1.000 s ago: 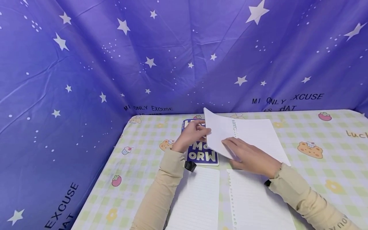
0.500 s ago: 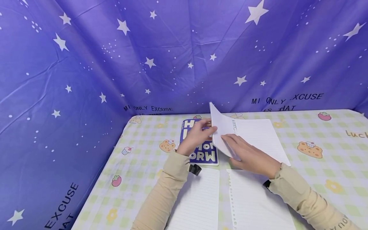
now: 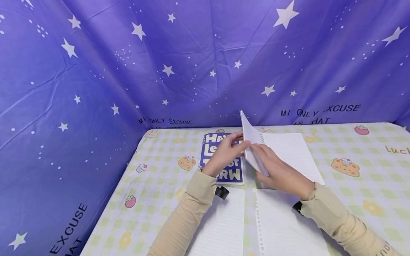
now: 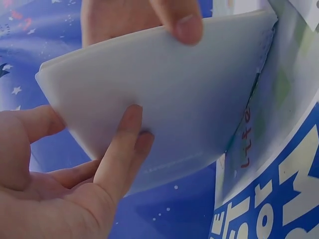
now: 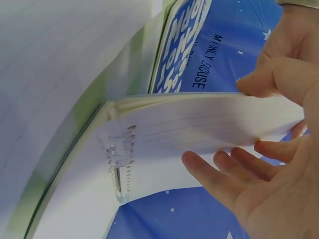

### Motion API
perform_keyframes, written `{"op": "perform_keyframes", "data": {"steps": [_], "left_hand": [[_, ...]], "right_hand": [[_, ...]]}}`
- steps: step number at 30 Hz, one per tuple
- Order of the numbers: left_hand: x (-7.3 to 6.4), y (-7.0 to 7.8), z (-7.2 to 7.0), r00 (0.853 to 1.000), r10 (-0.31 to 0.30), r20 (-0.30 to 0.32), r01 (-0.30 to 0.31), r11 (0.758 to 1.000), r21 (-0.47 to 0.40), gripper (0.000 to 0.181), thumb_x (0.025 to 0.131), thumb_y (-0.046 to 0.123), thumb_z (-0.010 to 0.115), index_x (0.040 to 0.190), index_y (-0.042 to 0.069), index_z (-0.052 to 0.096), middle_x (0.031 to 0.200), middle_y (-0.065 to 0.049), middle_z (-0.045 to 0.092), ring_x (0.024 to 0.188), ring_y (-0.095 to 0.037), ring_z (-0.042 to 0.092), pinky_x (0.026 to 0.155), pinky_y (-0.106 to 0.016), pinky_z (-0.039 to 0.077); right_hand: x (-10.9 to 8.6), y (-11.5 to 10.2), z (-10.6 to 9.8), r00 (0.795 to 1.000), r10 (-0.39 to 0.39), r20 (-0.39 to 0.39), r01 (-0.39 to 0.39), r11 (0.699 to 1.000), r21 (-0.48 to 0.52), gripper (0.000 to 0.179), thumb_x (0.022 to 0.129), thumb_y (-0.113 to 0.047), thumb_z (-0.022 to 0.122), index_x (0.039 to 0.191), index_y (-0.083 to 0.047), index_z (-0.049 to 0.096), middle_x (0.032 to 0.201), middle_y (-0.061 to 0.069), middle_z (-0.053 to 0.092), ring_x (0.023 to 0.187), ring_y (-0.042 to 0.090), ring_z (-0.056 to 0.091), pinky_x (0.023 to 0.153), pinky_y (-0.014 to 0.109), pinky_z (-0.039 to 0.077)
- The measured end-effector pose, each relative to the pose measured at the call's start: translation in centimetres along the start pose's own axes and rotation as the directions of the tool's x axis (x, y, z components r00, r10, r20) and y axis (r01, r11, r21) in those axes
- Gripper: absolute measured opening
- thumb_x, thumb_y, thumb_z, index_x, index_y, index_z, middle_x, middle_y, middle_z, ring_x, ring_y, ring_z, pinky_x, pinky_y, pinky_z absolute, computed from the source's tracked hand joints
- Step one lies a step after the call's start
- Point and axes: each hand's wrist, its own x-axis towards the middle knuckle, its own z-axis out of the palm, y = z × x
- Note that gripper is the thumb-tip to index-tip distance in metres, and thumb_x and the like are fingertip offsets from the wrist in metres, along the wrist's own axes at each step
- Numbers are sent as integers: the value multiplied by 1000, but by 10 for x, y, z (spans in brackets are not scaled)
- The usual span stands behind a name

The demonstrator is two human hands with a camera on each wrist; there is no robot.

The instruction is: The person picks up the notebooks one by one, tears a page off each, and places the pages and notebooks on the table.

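A ring-bound notebook (image 3: 291, 149) lies spread at the back of the table, lined page up on the right, its left block of leaves standing up near the spine. My left hand (image 3: 225, 153) pinches this block at the outer edge, thumb on one side and fingertips on the other, as the left wrist view shows. My right hand (image 3: 282, 174) holds the block's lower edge, its thumb round one face and its spread fingers (image 5: 214, 179) against the lined page. Clear rings (image 5: 118, 154) show at the spine in the right wrist view.
Left of the notebook lies a blue notebook with white letters (image 3: 209, 138), partly behind my left hand. In front are a loose lined sheet (image 3: 224, 220) and a sheet with a punched edge (image 3: 288, 224). A starry blue curtain (image 3: 192, 89) hangs behind the checked tablecloth (image 3: 153, 188).
The raised block of leaves has swung rightward and more upright, my left hand moving right with it. More of the blue cover shows. My right hand stays nearly in place.
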Motion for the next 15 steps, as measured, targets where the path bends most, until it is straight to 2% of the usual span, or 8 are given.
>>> {"op": "perform_keyframes", "data": {"steps": [7, 15], "left_hand": [[-1, 0, 7, 998, 53, 41, -51, 998, -41, 57, 100, 21, 60, 149, 1, 40, 148, -19, 47, 120, -26, 62, 90, -26, 58], [-1, -1, 11, 994, 90, 60, -89, 996, -31, 58, 101, 22, 58, 151, -1, 37, 148, -20, 46, 118, -21, 63, 90, -26, 57]], "right_hand": [[2, -1, -4, 997, 21, -68, -17, 998, 57, 85, 81, 1, 67, 155, -7, 24, 147, 16, 37, 118, 27, 50, 98, 47, 48], [2, -2, -9, 993, 8, -115, 2, 997, 81, 79, 81, 5, 66, 151, -6, 31, 144, 16, 40, 115, 26, 52, 92, 46, 53]]}}
